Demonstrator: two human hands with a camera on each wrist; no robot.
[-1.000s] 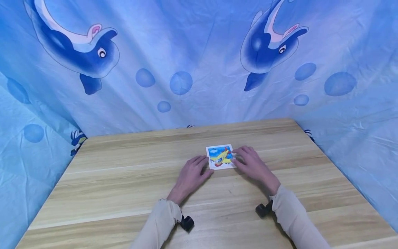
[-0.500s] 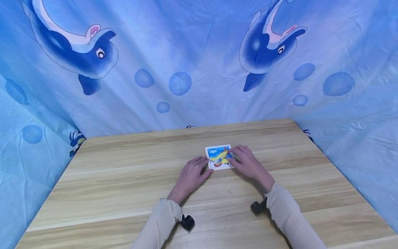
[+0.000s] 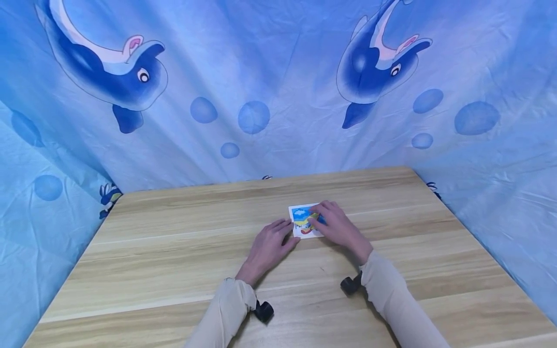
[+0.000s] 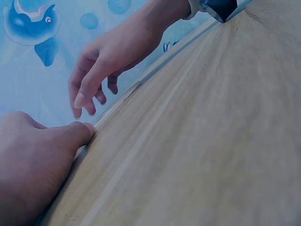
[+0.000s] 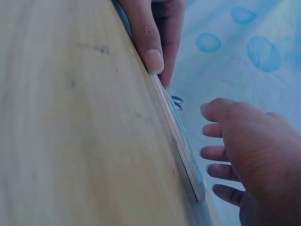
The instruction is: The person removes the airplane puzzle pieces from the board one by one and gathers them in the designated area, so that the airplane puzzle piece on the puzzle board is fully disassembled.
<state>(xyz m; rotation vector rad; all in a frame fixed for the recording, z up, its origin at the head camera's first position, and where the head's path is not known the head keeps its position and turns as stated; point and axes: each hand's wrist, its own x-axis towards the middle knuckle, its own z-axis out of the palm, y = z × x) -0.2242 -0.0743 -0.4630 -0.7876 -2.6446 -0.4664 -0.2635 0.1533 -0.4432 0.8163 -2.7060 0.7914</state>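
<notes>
A small flat picture board (image 3: pixel 301 212), white-bordered with a yellow cartoon airplane on blue, lies on the wooden table. Its layered edge (image 5: pixel 176 129) shows side-on in the right wrist view. My left hand (image 3: pixel 268 244) rests at the board's left side, fingers at the left edge and thumb by the near-left corner; the thumb (image 5: pixel 153 60) touches the edge. My right hand (image 3: pixel 338 227) is over the board's right half and hides part of the airplane. In both wrist views the right hand's fingers (image 5: pixel 217 153) are loosely bent, apart from the board, with nothing held.
The wood-grain table (image 3: pixel 174 261) stretches around the board on all sides. A blue curtain (image 3: pixel 278 87) printed with dolphins and bubbles hangs behind the table and along its sides. Each wrist carries a small black camera, such as the left-wrist one (image 3: pixel 263 312).
The right hand has moved left, from the board's right edge to above its right half, covering more of the airplane. The left hand and the board have stayed in place.
</notes>
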